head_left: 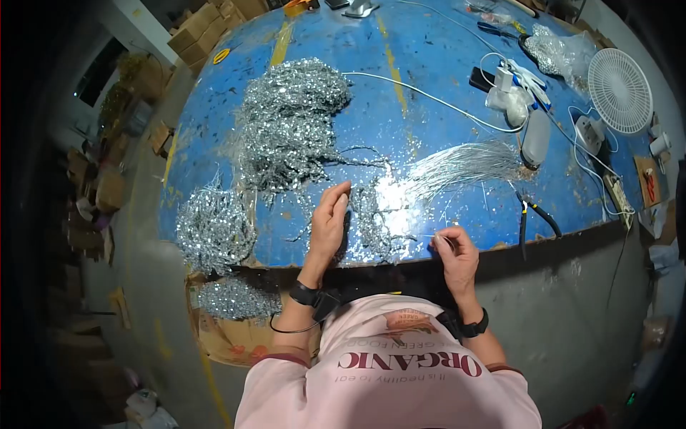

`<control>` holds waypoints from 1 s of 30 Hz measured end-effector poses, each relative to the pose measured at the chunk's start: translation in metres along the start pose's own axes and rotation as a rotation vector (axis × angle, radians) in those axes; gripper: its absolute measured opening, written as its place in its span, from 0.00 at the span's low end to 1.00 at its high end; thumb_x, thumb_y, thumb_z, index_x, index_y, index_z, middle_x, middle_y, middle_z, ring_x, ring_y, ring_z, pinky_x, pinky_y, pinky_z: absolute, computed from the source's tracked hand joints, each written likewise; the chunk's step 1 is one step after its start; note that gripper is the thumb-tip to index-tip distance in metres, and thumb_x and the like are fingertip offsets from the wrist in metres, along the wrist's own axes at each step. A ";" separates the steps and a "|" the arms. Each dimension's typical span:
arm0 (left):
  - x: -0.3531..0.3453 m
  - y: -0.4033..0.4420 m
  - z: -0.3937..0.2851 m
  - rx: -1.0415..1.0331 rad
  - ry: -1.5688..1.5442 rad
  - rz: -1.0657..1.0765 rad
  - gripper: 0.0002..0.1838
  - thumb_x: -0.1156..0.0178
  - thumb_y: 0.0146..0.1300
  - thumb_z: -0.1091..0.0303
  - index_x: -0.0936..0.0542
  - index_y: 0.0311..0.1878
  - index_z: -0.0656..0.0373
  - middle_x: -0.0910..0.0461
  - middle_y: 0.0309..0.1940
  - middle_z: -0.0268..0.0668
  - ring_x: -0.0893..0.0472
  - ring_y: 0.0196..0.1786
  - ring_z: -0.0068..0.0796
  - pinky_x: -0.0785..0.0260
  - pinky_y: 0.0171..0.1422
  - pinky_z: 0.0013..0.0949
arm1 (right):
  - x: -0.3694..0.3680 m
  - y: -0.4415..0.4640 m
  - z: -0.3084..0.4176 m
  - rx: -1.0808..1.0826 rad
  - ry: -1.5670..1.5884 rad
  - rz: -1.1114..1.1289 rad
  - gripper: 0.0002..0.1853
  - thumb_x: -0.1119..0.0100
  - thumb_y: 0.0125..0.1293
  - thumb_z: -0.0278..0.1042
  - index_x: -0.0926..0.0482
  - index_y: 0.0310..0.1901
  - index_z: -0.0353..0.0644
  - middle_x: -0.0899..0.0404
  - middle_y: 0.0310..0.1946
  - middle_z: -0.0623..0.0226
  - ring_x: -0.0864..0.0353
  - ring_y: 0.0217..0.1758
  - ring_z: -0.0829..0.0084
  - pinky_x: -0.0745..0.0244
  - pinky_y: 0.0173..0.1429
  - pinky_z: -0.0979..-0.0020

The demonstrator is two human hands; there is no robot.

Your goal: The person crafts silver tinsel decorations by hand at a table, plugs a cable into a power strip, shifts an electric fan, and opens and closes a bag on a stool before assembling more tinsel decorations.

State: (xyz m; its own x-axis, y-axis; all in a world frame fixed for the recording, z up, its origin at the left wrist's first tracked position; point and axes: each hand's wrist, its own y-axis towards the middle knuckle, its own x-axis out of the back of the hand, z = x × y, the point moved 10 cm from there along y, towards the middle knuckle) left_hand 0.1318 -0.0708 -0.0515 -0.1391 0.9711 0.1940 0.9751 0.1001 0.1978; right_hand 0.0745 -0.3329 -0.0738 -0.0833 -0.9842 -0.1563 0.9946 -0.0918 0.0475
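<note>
My left hand (329, 225) rests on its edge at the front of the blue table, fingers stretched out and held together, with nothing visible in it. Beside it lies a small heap of silver tinsel strands (370, 225), partly washed out by bright glare. My right hand (457, 254) pinches the end of a thin wire (425, 236), which points left toward the tinsel. Beyond the right hand a fanned bundle of thin silvery wires (464, 166) lies on the table. A large pile of silver tinsel (293, 125) stands behind my left hand, and another tinsel bunch (214, 229) hangs over the left corner.
Black-handled pliers (532, 214) lie near the front edge at right. A white fan (620, 91), a power strip (589, 134), gloves (529, 82) and cables crowd the right side. Below the left corner, a cardboard box (236, 332) holds more tinsel. Yellow tape (222, 56) sits far left.
</note>
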 end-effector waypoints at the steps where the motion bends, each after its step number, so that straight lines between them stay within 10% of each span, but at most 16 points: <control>1: 0.001 -0.001 -0.008 -0.053 0.155 -0.037 0.15 0.47 0.65 0.69 0.26 0.52 0.68 0.25 0.46 0.44 0.25 0.49 0.36 0.34 0.55 0.31 | -0.002 0.000 0.001 0.015 -0.001 0.015 0.03 0.43 0.63 0.23 0.25 0.38 0.36 0.23 0.30 0.71 0.26 0.34 0.84 0.30 0.41 0.82; 8: -0.045 0.024 -0.036 -0.275 0.888 -0.025 0.19 0.31 0.45 0.62 0.25 0.40 0.58 0.29 0.35 0.42 0.29 0.42 0.44 0.38 0.42 0.42 | 0.003 0.002 -0.001 -0.013 -0.140 -0.022 0.03 0.42 0.63 0.25 0.25 0.36 0.35 0.23 0.31 0.71 0.24 0.35 0.82 0.29 0.42 0.80; 12: -0.049 0.030 -0.030 -0.270 0.594 0.046 0.11 0.36 0.47 0.71 0.25 0.35 0.58 0.28 0.34 0.42 0.28 0.41 0.46 0.36 0.45 0.42 | 0.002 0.007 0.008 0.018 -0.046 -0.042 0.05 0.41 0.63 0.26 0.25 0.35 0.34 0.24 0.30 0.70 0.25 0.34 0.82 0.29 0.41 0.80; 17: -0.081 -0.019 -0.032 0.170 -0.126 0.253 0.12 0.37 0.58 0.72 0.22 0.44 0.65 0.21 0.35 0.31 0.25 0.37 0.17 0.32 0.42 0.22 | 0.023 0.001 0.035 0.165 -0.020 -0.191 0.02 0.40 0.60 0.22 0.23 0.34 0.35 0.27 0.33 0.71 0.29 0.34 0.84 0.32 0.38 0.82; 30: -0.105 -0.056 -0.020 0.234 -0.263 0.253 0.09 0.39 0.60 0.77 0.25 0.43 0.65 0.22 0.35 0.31 0.23 0.36 0.17 0.31 0.40 0.19 | 0.012 -0.012 0.057 0.431 -0.328 -0.245 0.06 0.35 0.54 0.22 0.20 0.34 0.38 0.23 0.30 0.65 0.25 0.32 0.75 0.30 0.36 0.77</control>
State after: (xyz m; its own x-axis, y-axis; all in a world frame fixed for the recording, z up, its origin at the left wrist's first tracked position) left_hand 0.0882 -0.1828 -0.0638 0.1285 0.9905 -0.0490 0.9899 -0.1311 -0.0540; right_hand 0.0578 -0.3527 -0.0200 -0.3903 -0.9156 0.0964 0.8351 -0.3080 0.4558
